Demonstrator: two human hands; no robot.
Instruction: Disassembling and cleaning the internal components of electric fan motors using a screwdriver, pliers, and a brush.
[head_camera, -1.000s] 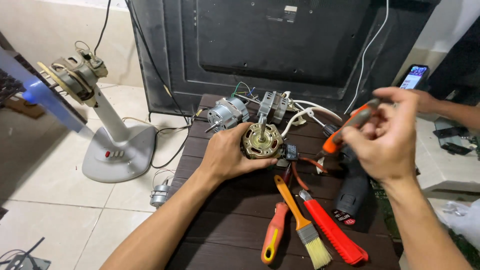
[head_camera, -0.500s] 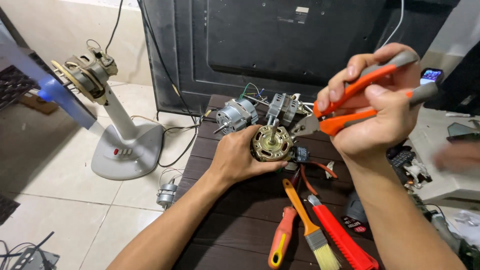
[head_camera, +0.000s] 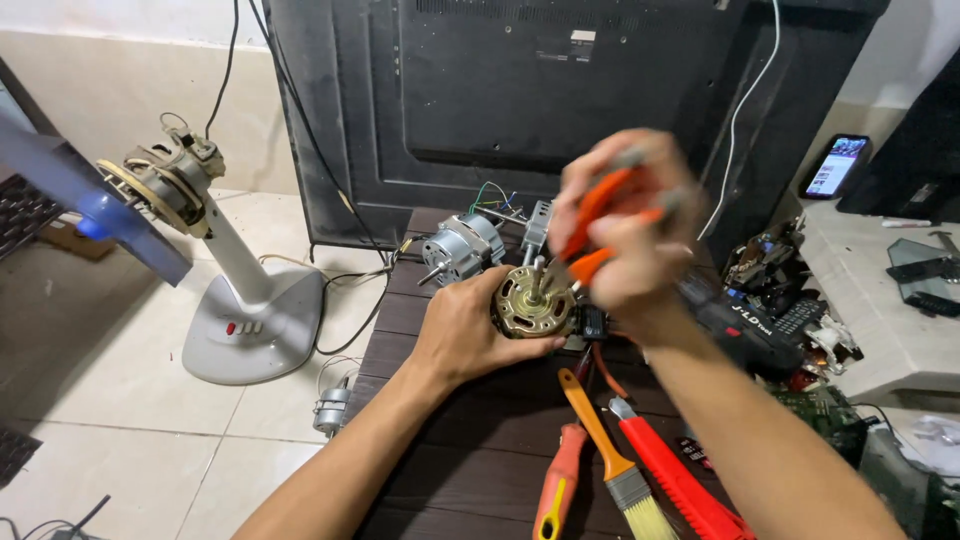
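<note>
My left hand (head_camera: 462, 335) grips a small round fan motor (head_camera: 532, 302) with copper windings, held just above the dark wooden table (head_camera: 470, 450), its shaft pointing up. My right hand (head_camera: 630, 240), blurred by motion, is closed on orange-handled pliers (head_camera: 598, 222). The plier jaws sit right at the motor's shaft. A second grey motor (head_camera: 462, 248) with loose wires lies on the table behind the one I hold.
On the table near me lie an orange screwdriver (head_camera: 556, 480), a paintbrush (head_camera: 612, 462) and a red-handled tool (head_camera: 680, 480). A black drill (head_camera: 740, 325) is at right. A stripped fan stand (head_camera: 235, 290) is on the floor at left, a television back (head_camera: 520, 90) behind.
My right hand has brought the pliers down from high at the right to the motor shaft. My left hand has kept hold of the motor in about the same place.
</note>
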